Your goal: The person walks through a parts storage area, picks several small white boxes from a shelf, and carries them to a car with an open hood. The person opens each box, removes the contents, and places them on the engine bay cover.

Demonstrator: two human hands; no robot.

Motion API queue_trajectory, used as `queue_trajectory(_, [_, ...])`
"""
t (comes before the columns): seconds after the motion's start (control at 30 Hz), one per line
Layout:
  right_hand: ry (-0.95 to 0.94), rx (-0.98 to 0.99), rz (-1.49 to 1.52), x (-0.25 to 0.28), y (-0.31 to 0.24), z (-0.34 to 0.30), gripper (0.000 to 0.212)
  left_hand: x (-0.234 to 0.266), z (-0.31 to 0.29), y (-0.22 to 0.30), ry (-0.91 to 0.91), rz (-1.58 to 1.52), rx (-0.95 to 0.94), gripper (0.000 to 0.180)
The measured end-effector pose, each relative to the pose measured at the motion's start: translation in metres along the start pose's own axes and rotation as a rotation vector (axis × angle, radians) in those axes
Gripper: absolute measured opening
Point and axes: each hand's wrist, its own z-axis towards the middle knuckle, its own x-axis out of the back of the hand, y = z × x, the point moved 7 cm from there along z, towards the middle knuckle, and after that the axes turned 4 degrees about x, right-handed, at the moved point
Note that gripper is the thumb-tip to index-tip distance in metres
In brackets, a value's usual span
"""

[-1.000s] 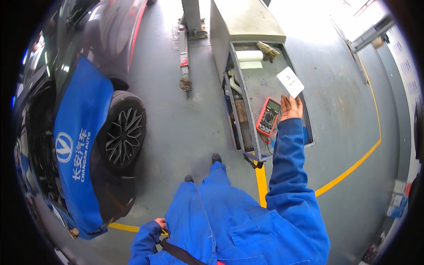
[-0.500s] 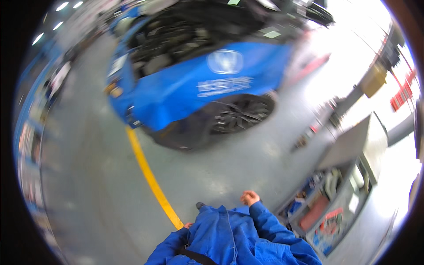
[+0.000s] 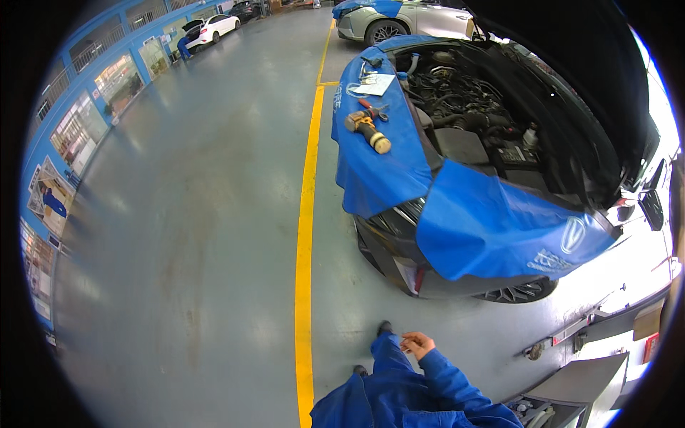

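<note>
My right hand [image 3: 417,344] hangs in front of my right leg, its fingers curled together; whether they hold anything is too small to make out. My left hand is out of view. Ahead and to the right is a dark car [image 3: 399,260] with its hood [image 3: 571,43] raised over the engine bay [image 3: 464,93]. Blue fender covers [image 3: 492,228] drape its front and near side. On the front cover lie a yellow and black power tool [image 3: 367,133], a red-handled hand tool [image 3: 374,110] and a white sheet [image 3: 377,85]. Neither hand touches the car.
A yellow floor line [image 3: 305,235] runs ahead beside the car. A floor jack [image 3: 564,335] and a grey cabinet [image 3: 581,378] stand at the lower right. Farther off are a silver car [image 3: 428,20] and a white car [image 3: 216,28] with a person in blue [image 3: 183,48] beside it.
My view has turned left, so the car sits farther right and its engine bay and the tools on the cover show. My left hand has gone out of view.
</note>
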Motion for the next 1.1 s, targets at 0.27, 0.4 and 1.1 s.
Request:
queue_trajectory(0.27, [0.004,0.463,0.055,-0.048,-0.222,0.171,0.023,0.055,0.053,0.231,0.018,0.001,-0.111,0.039])
queue_trajectory(0.4, [0.227,0.853,-0.452,-0.068,-0.341,0.252,0.032,0.089,0.057,0.345,0.047,0.019,-0.163,0.042])
queue_trajectory(1.1, [0.561,-0.262,-1.174,-0.074,-0.449,0.402,0.095,0.155,0.158,1.045,-0.394,1.074,-0.514,0.048])
